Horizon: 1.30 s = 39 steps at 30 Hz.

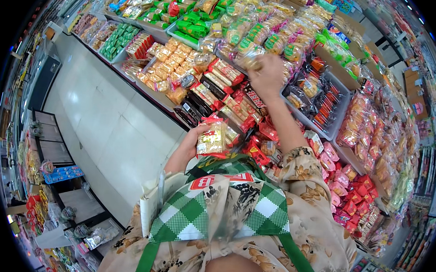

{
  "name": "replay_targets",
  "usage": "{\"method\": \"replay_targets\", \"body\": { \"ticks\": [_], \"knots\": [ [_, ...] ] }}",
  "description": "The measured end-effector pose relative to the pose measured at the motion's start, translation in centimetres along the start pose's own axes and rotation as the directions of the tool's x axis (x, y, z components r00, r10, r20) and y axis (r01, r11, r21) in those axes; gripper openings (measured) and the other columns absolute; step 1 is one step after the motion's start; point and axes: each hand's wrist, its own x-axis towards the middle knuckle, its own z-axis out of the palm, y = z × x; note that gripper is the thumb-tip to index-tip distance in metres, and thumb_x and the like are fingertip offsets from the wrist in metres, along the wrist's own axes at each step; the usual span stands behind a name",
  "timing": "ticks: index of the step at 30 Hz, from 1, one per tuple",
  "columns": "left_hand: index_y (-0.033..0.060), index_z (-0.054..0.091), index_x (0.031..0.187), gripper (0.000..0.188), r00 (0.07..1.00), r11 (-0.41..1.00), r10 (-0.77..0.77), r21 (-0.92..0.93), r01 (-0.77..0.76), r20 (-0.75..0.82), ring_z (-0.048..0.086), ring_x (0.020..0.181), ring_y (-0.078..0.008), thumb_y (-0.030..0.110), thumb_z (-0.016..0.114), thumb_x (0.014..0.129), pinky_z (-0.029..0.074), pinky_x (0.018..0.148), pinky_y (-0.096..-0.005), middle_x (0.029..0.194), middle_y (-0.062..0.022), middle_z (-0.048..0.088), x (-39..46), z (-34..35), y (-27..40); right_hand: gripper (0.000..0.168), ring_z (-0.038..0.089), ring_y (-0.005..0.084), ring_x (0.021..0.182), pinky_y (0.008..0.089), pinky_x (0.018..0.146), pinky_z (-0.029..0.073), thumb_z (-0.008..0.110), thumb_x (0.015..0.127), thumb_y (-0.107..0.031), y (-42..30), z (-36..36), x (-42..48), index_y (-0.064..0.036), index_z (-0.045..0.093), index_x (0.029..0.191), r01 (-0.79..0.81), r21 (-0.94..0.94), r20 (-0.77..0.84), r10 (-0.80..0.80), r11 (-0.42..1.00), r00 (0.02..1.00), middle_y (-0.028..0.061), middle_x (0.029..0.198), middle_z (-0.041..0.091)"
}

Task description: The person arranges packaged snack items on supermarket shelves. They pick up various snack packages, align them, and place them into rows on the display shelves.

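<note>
My left hand (pixel 192 142) is closed on a clear and red plastic packet of pale snack (pixel 212 139), held in front of the apron over the display's near edge. My right hand (pixel 267 74) reaches forward over the display, its fingers on a blurred, clear-wrapped snack packet (pixel 252 60). Beyond it lie green-printed snack packets (pixel 258 34) in rows. Between my hands are red-and-clear wrapped snack packs (pixel 237 115) and dark-wrapped bars (pixel 197 104).
A clear plastic bin (pixel 328 105) with orange-and-black packets stands right of my right forearm. Pink and red wrapped packets (pixel 343 183) are heaped nearer. Orange-tan packets (pixel 172 59) fill a section to the left. A tiled floor (pixel 104 111) lies left of the display, with dark-framed shelving (pixel 51 134) beyond.
</note>
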Motion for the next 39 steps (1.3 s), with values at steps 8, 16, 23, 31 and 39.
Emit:
{"method": "replay_targets", "body": {
  "ticks": [8,16,23,31,39],
  "knots": [
    [-0.0062,0.050,0.126,0.042,0.995,0.999,-0.040,-0.029,0.043,0.093,0.066,0.099,-0.0316,0.021,0.048,0.094,0.053,0.090,-0.0434,0.113,-0.0217,0.064,0.2,0.9,-0.1,0.030,0.055,0.0340,0.103,0.0437,0.091,0.042,0.069,0.074,-0.008,3.8,-3.0,-1.3,-0.008,0.064,0.104,-0.110,-0.007,0.130,0.110,0.994,0.985,0.0142,0.107,0.061],
    [-0.0057,0.051,0.124,0.041,0.998,0.997,-0.059,-0.052,0.057,-0.037,0.067,0.096,-0.0315,0.020,0.051,0.093,0.054,0.088,-0.0436,0.111,-0.0213,0.064,0.4,1.1,0.0,0.045,0.053,0.0346,0.101,0.0437,0.085,0.045,0.071,0.068,-0.006,0.0,-1.1,-10.7,-0.004,0.058,0.111,-0.191,-0.102,0.397,0.216,0.976,0.892,0.0146,0.103,0.055],
    [-0.0053,0.051,0.123,0.040,0.993,0.998,0.064,0.016,-0.062,-0.097,0.066,0.097,-0.0330,0.019,0.051,0.092,0.055,0.087,-0.0455,0.113,-0.0215,0.064,-0.6,0.0,-0.1,0.042,0.058,0.0334,0.094,0.0413,0.083,0.048,0.074,0.069,-0.014,-3.8,-0.9,-8.6,-0.006,0.060,0.108,-0.483,0.172,0.422,0.379,0.859,0.824,0.0141,0.099,0.059],
    [-0.0025,0.053,0.119,0.038,0.937,0.918,0.285,-0.225,-0.327,-0.200,0.066,0.097,-0.0328,0.021,0.055,0.089,0.054,0.088,-0.0493,0.112,-0.0188,0.064,-0.5,-5.5,1.1,0.044,0.057,0.0350,0.102,0.0434,0.089,0.046,0.076,0.070,-0.018,-11.7,7.0,-7.8,-0.003,0.059,0.108,-0.453,0.305,0.568,0.222,0.838,0.793,0.0174,0.104,0.059],
    [0.0035,0.046,0.132,0.042,0.921,0.892,0.307,-0.264,-0.366,-0.238,0.057,0.114,-0.0362,0.022,0.045,0.094,0.045,0.097,-0.0584,0.128,-0.0179,0.056,-2.3,-5.8,1.4,0.035,0.055,0.0325,0.107,0.0412,0.094,0.045,0.075,0.070,-0.016,-11.6,9.0,-11.2,-0.003,0.066,0.101,-0.201,0.310,0.601,-0.027,0.929,0.799,0.0156,0.109,0.060]
  ]
}}
